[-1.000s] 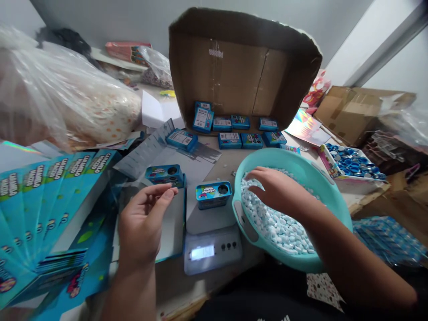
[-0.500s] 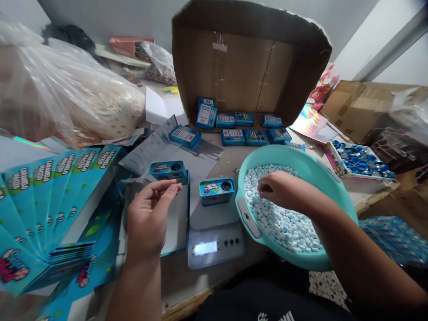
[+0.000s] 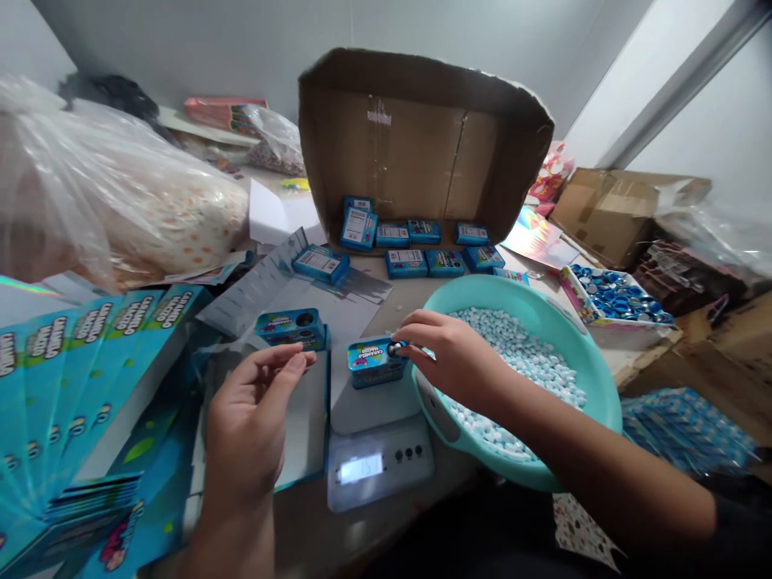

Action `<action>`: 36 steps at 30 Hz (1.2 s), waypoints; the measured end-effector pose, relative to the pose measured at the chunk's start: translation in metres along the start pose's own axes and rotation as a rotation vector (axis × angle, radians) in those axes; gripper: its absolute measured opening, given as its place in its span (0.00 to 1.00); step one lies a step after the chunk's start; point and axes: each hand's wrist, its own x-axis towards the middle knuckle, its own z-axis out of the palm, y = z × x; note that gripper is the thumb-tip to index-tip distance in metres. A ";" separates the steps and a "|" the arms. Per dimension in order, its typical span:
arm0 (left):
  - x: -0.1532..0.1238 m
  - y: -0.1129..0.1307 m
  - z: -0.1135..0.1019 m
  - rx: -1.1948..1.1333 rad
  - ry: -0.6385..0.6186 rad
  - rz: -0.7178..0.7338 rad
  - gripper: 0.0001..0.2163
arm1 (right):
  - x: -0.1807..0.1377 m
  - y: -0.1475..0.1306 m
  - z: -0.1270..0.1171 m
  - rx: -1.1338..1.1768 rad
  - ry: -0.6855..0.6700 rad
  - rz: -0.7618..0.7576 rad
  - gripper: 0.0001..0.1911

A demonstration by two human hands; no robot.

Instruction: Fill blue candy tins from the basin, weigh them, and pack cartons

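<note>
My right hand (image 3: 449, 350) is at the round hole of a small blue tin (image 3: 371, 371), its fingers drawn together over the opening; anything between them is hidden. That tin stands upright on a kitchen scale (image 3: 386, 468) with a lit display. Beside the scale, my left hand (image 3: 250, 422) hovers with thumb and forefinger in a pinch, and what they hold, if anything, is too small to name. Just beyond it stands a second blue tin (image 3: 288, 328) with an open hole. Small white and pale-blue candies (image 3: 519, 346) lie in a turquoise basin (image 3: 603, 410) under my right forearm.
A cardboard box (image 3: 422, 153) lies on its side at the back, with several blue packs (image 3: 405, 263) in and before it. Fanned printed cartons (image 3: 90, 346) cover the left. A tray of blue caps (image 3: 615, 293) sits right, and a large plastic bag (image 3: 150, 193) back left.
My right hand has left the candies in the basin and moved left to the tin's hole. My left hand keeps its pinch. The camera view has shifted a little.
</note>
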 end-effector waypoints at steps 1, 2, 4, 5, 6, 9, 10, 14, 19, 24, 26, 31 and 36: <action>0.000 0.001 0.000 0.019 0.006 0.013 0.10 | -0.001 0.000 0.001 0.023 0.026 -0.002 0.09; -0.001 0.001 0.000 0.058 0.015 0.033 0.10 | -0.001 -0.001 0.002 0.048 0.047 -0.008 0.10; -0.002 0.003 0.002 0.184 0.036 0.087 0.12 | 0.000 -0.002 0.001 0.084 0.059 -0.031 0.12; -0.002 0.004 0.002 0.251 0.047 0.113 0.12 | 0.000 -0.002 -0.001 0.085 0.052 -0.037 0.14; -0.003 0.004 0.003 0.307 0.051 0.135 0.13 | 0.000 -0.001 -0.005 0.069 0.039 -0.031 0.15; -0.004 0.003 0.002 0.337 0.042 0.149 0.15 | -0.007 0.012 -0.022 -0.067 -0.024 0.092 0.17; -0.004 0.001 0.001 0.331 0.037 0.146 0.15 | -0.010 0.020 -0.030 -0.127 -0.060 0.159 0.16; -0.005 0.004 -0.002 0.414 -0.026 0.297 0.10 | -0.026 0.060 -0.048 -0.292 -0.223 0.335 0.16; -0.010 0.035 0.036 0.773 -0.546 0.758 0.15 | -0.025 0.074 -0.030 -0.355 -0.477 0.389 0.25; -0.009 0.050 0.085 1.273 -0.868 0.508 0.23 | -0.016 0.057 -0.024 -0.370 -0.545 0.377 0.14; -0.006 0.049 0.091 1.344 -0.921 0.441 0.23 | -0.017 0.053 -0.029 -0.363 -0.546 0.380 0.13; -0.003 0.043 0.087 1.327 -0.895 0.447 0.26 | -0.021 0.051 -0.034 -0.353 -0.542 0.386 0.15; -0.005 0.039 0.085 1.332 -0.900 0.436 0.26 | -0.020 0.048 -0.032 -0.365 -0.566 0.392 0.16</action>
